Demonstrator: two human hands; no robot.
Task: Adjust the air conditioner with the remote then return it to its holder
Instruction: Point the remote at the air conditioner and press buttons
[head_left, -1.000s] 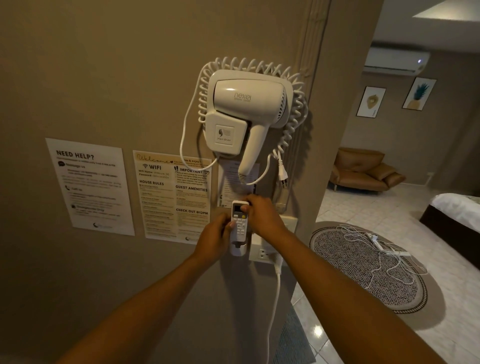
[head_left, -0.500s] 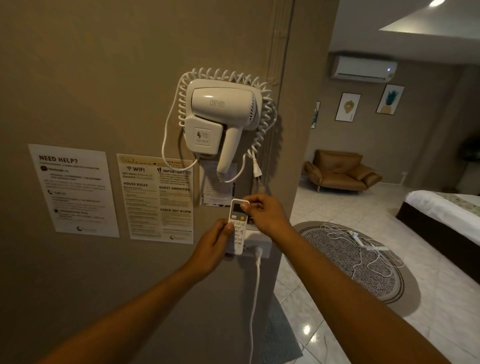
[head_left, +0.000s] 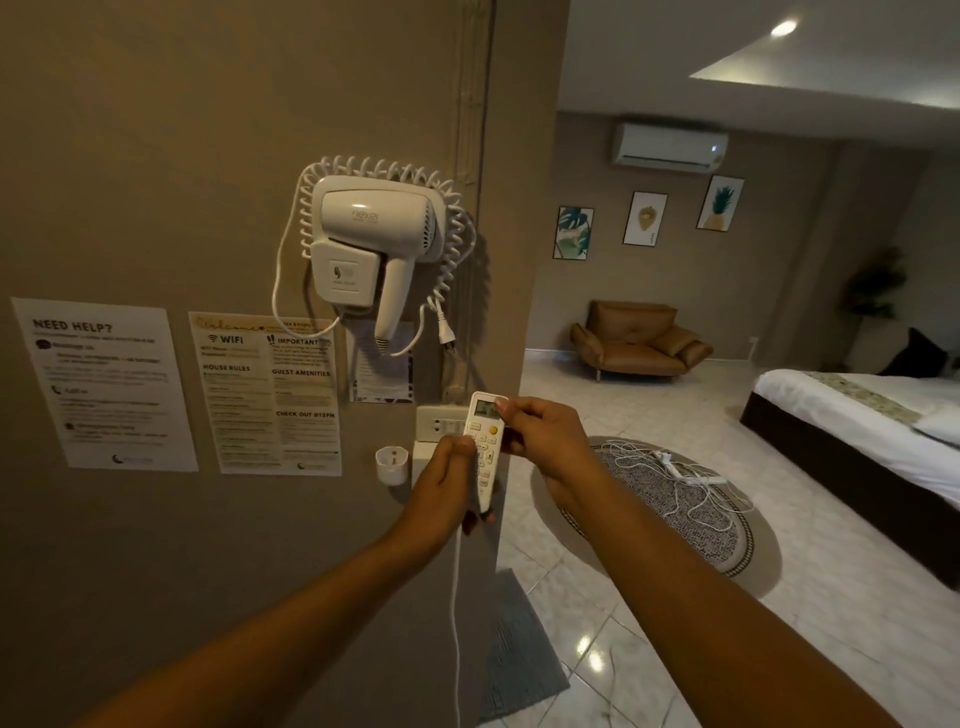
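A white remote (head_left: 487, 431) with a small screen and a yellow button is held upright in front of the wall corner. My left hand (head_left: 449, 480) grips its lower half from the left, thumb on the buttons. My right hand (head_left: 540, 434) pinches its upper right edge beside the screen. The small white cup-shaped holder (head_left: 390, 464) hangs on the wall to the left of the remote, with nothing in it. The white air conditioner (head_left: 667, 146) is mounted high on the far wall of the room.
A white wall hair dryer (head_left: 374, 234) with a coiled cord hangs above. Paper notices (head_left: 265, 395) are stuck to the wall at left. A socket plate (head_left: 441, 423) with a white cable sits behind the remote. A round rug (head_left: 675, 512), sofa (head_left: 639, 338) and bed (head_left: 857, 415) lie right.
The remote has come out of the holder and moved right and slightly up, held in both hands. The holder now shows bare on the wall. The view has swung right toward the room.
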